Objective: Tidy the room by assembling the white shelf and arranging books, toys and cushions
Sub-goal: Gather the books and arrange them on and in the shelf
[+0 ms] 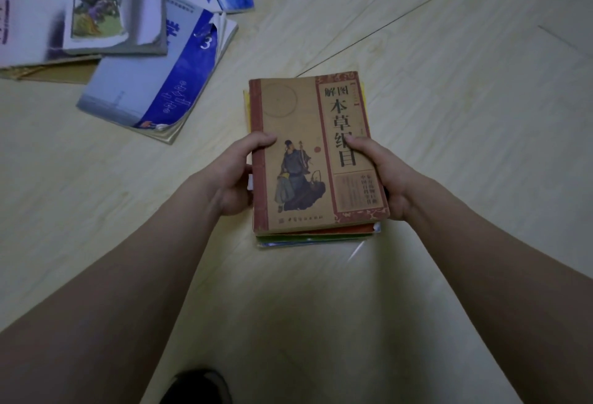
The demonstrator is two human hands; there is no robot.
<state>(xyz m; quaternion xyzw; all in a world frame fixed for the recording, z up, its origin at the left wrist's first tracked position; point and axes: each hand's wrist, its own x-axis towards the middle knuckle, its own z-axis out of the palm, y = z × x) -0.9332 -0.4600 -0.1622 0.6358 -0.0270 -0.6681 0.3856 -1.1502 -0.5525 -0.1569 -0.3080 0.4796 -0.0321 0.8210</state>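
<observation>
While the floor (449,114) around the stack (316,236) is scattered with loose books (154,82) up and to its left, you are only partway through gathering; no shelf, toys or cushions show here. The small stack sits between your hands, topped by the brown book (301,133). Your left hand (237,178) grips its left edge, thumb on the cover, and your right hand (385,178) clasps the right edge likewise
</observation>
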